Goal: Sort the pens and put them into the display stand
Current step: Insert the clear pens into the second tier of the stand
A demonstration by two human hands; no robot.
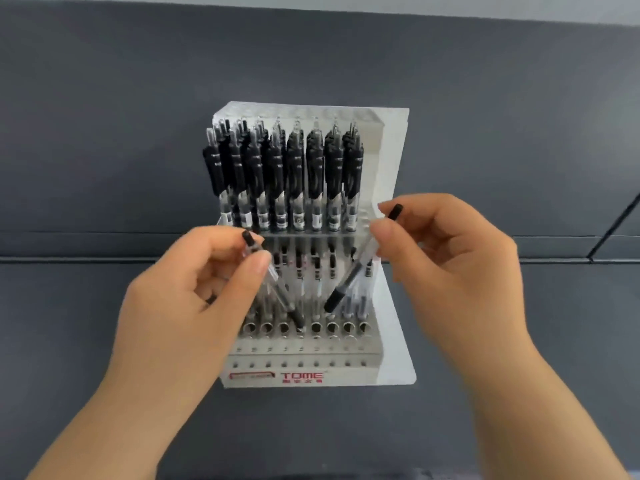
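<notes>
Two slim clear pens [352,272], tiered white plastic stand [392,323]

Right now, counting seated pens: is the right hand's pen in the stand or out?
Out: the right hand holds the pen tilted, its tip above the display stand.

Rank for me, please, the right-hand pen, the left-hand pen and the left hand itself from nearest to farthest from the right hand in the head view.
1. Right-hand pen, pinched by the right hand itself.
2. Left-hand pen, over the display stand middle.
3. Left hand, farthest, on the left.
</notes>
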